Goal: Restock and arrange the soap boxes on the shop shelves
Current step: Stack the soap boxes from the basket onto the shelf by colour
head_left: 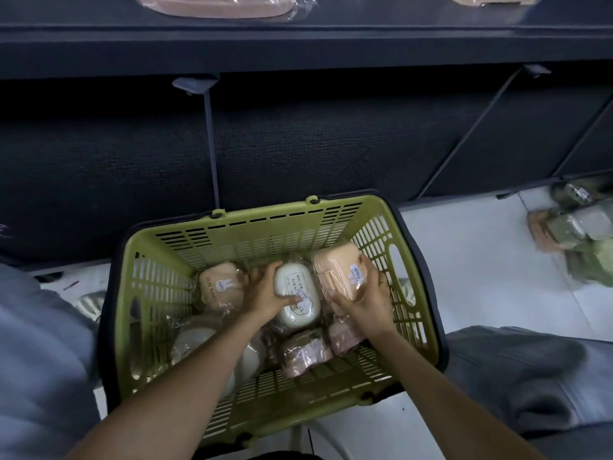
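Note:
A green plastic basket (232,234) sits on the floor between my knees, holding several wrapped soap boxes. My left hand (265,293) grips a white oval soap box (300,302) in the basket's middle, thumb across its printed lid. My right hand (368,302) holds a peach soap box (335,272) with a small label, at the basket's right side. Another peach box (220,287) marked with a white sticker lies at the left. More wrapped boxes, pinkish (305,351) and white (195,340), lie nearer me, partly hidden under my forearms.
A dark shelf unit (298,144) rises right behind the basket, with wire dividers and a shelf edge (298,38) above carrying wrapped peach items (215,5). Green and peach wrapped boxes (574,234) are stacked low at the right. White tiled floor (481,260) surrounds the basket.

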